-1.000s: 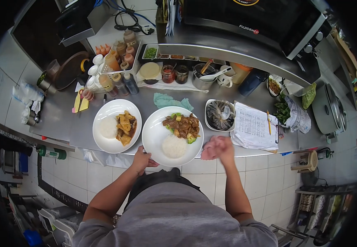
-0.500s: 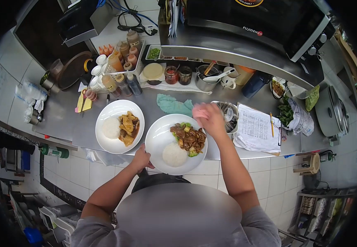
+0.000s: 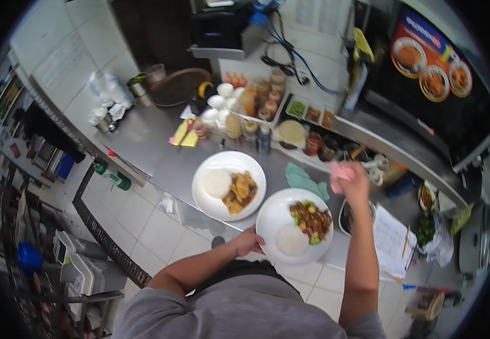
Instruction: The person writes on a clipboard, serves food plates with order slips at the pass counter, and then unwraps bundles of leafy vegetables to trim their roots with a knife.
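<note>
My left hand point(image 3: 249, 242) grips the lower left rim of a white plate point(image 3: 273, 217), which carries a mound of rice point(image 3: 292, 240) and brown saucy meat with green vegetables point(image 3: 313, 221). Bunched in my right hand point(image 3: 353, 182) is a pink cloth point(image 3: 339, 175), above the counter beyond the plate's upper right side. A teal cloth point(image 3: 306, 179) lies just left of the pink one. To the left, a second white plate point(image 3: 202, 206) holds rice point(image 3: 217, 183) and yellowish pieces in brown sauce point(image 3: 239, 193); neither hand touches it.
Sauce bottles and white cups point(image 3: 217, 101) stand in a rack at the back. A microwave point(image 3: 426, 113) sits on the shelf at upper right. Right of my right arm are a bowl point(image 3: 345, 219), a clipboard with papers point(image 3: 389, 240) and bagged greens point(image 3: 440, 243).
The view has turned, shifting the scene rightward and tilting it. My right hand has lifted the pink cloth from the counter's front edge and carried it past the plate. My left hand still holds the rim.
</note>
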`<act>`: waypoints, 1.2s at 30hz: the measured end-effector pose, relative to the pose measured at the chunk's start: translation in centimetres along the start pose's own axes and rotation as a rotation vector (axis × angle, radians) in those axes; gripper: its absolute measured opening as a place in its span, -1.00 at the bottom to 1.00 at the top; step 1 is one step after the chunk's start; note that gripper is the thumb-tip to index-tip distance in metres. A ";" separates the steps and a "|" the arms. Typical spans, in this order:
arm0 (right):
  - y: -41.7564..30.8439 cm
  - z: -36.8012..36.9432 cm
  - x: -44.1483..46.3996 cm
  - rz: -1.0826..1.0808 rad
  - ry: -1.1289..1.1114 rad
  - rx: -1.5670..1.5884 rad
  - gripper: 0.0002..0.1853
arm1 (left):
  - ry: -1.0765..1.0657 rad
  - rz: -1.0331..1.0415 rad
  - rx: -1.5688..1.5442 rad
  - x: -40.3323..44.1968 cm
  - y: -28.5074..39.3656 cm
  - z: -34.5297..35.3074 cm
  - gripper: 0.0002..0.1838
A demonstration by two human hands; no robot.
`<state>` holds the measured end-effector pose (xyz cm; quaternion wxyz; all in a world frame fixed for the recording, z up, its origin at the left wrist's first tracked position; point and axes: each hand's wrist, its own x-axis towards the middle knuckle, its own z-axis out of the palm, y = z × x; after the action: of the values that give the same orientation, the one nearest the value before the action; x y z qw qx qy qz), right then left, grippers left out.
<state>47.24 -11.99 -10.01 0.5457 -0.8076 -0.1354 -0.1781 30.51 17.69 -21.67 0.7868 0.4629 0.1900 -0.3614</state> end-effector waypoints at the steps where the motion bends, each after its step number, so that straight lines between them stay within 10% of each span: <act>1: -0.6 -1.2 -0.7 0.134 0.010 0.170 -0.63 | -0.020 0.023 -0.023 -0.5 0.1 -0.2 -0.15; 14: -4.4 3.4 -9.6 0.368 0.246 0.583 -0.69 | 0.086 0.357 -0.216 -14.2 14.5 -15.2 -0.40; 21: 5.1 17.8 -10.6 0.275 0.232 -0.135 -0.62 | 0.351 0.693 -0.296 -15.5 23.1 -38.9 -0.52; 27: -4.7 24.8 -10.0 0.537 0.275 -0.910 -0.35 | 0.474 0.698 -0.261 -14.7 27.9 -56.3 -0.47; 36: -5.5 27.5 -13.4 0.547 0.673 -0.372 -0.64 | 0.437 0.587 -0.526 -10.2 33.6 -63.9 -0.45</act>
<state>36.72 15.31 -20.62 0.4324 -0.7950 0.3010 -0.3007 50.98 87.48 -27.23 0.8882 0.3468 0.2980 0.0439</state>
